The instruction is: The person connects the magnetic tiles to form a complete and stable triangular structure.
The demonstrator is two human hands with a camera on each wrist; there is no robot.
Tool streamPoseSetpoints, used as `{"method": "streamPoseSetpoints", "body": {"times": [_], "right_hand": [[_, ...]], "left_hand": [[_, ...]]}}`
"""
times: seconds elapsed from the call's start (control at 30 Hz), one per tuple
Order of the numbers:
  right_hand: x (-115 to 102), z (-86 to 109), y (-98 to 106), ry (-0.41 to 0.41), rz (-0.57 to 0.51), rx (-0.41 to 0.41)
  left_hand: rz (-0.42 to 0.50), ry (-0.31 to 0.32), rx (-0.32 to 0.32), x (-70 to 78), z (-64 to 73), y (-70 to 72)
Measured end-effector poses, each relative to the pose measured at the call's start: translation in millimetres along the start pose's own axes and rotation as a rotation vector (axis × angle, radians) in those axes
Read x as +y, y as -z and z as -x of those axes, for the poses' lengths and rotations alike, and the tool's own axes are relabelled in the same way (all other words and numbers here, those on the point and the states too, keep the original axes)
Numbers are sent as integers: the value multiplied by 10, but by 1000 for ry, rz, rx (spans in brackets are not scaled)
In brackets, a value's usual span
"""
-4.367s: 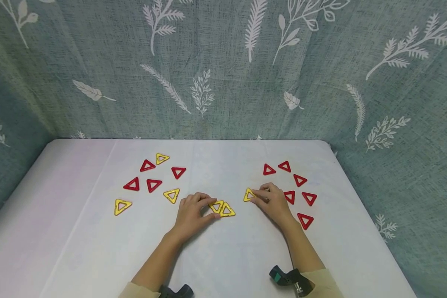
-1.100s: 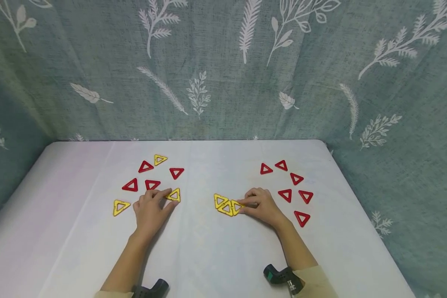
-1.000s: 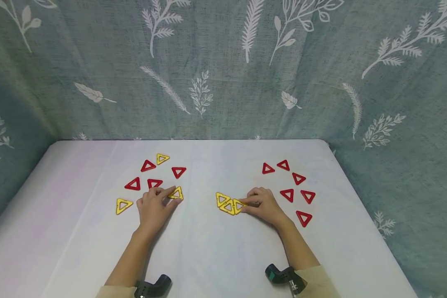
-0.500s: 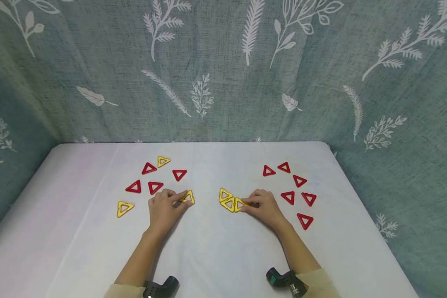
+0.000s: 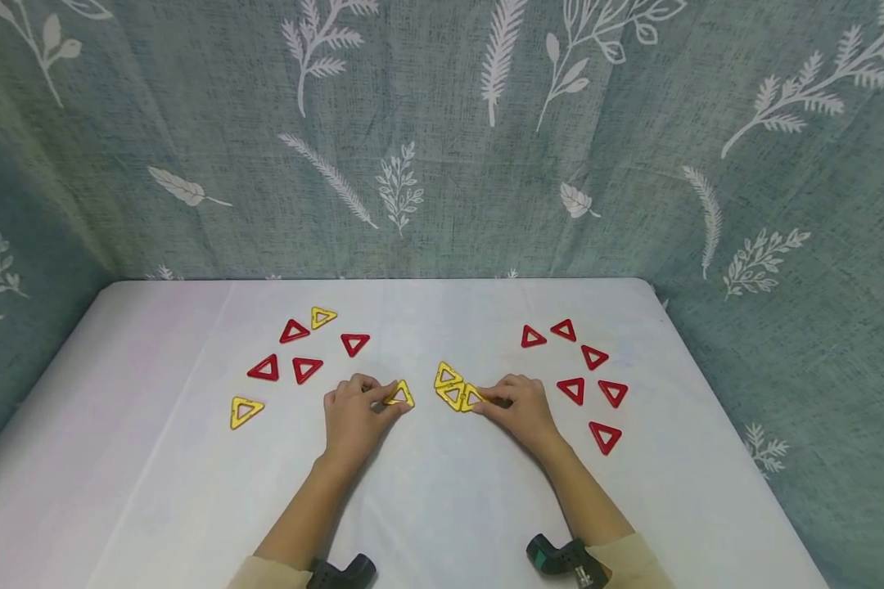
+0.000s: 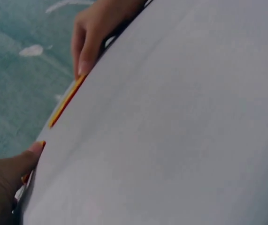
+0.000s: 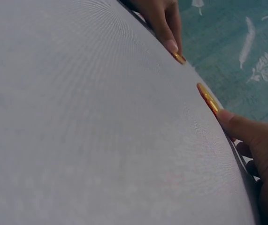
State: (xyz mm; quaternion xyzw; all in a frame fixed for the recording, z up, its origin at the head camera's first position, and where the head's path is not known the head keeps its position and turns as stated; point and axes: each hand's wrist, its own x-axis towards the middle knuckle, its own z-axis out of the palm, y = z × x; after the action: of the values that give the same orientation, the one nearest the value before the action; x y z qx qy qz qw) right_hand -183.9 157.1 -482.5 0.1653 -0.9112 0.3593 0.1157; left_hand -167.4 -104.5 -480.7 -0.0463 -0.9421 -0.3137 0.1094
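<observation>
- Left hand (image 5: 357, 417) pinches a single yellow triangle (image 5: 407, 393) on its inner side, facing the other hand
- Right hand (image 5: 519, 409) grips the end triangle (image 5: 466, 398) of a joined yellow trio
- The trio's two other pieces (image 5: 449, 385) sit between the hands, nearer the right, apart from the left hand's piece
- Four red triangles (image 5: 307, 361) and two loose yellow ones (image 5: 234, 413) lie left of or beyond the left hand
- Six more reds (image 5: 605, 426) lie right of or beyond the right

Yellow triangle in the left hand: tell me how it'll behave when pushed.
The yellow triangle is probably stiff: its sides look straight, pinched by the left hand. It's likely light, being a thin frame with an open middle. Straight-sided, it should probably slide rather than roll.
</observation>
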Motion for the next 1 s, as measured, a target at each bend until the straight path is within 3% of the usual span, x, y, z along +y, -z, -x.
{"method": "streamPoseSetpoints", "body": {"times": [0.37, 0.57, 0.8, 1.0], "right_hand": [[-14, 12, -1, -2, 43, 20], [-32, 7, -22, -5, 35, 39], [-71, 24, -53, -4, 61, 37], [-70, 23, -60, -15, 42, 8]], "left_hand": [[-41, -75, 83, 149, 60, -119], [-107, -152, 150, 250, 99, -230], [-103, -253, 241, 333, 108, -306], [-83, -252, 239, 322, 112, -315]]}}
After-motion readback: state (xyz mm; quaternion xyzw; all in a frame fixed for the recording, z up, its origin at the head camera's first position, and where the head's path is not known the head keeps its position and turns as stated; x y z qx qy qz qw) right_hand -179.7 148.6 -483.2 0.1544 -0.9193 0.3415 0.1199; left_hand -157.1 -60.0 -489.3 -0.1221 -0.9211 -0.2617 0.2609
